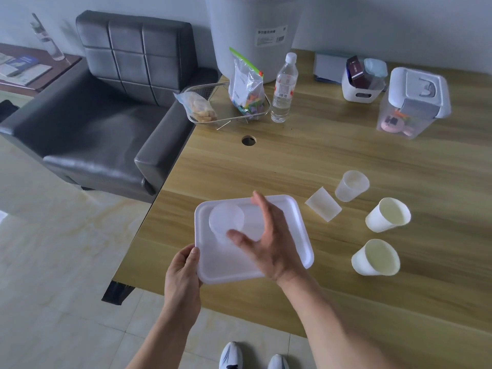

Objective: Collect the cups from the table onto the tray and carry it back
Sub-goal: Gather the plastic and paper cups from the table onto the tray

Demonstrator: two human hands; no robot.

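Two hands work at the near edge of the wooden table (306, 161): my left hand (183, 272) is clamped on the near-left corner of the white tray (300, 230), thumb on top of the rim, fingers curled beneath. Just beyond it, my right hand (269, 241) hovers over the tray's middle with fingers spread apart and gripping nothing, thumb tip close to a translucent cup (226, 221) that stands upright in the tray's far-left part. A second clear cup seems to stand beside it behind my fingers, though I cannot tell for sure.

Four cups wait on the table to the right of the tray. Nearest is one white paper cup (376, 258), upright; another paper cup (388, 215) stands beyond it. Farther on, a frosted cup (323, 203) lies on its side just off the tray's far-right corner, and a frosted cup (351, 185) stands upright near it.

At the table's far side sit a water bottle (284, 89), a wire basket (213, 102) holding bagged items, a lidded clear container (415, 102) and a large grey bin (253, 33). A black leather armchair (106, 107) stands off the table's left.
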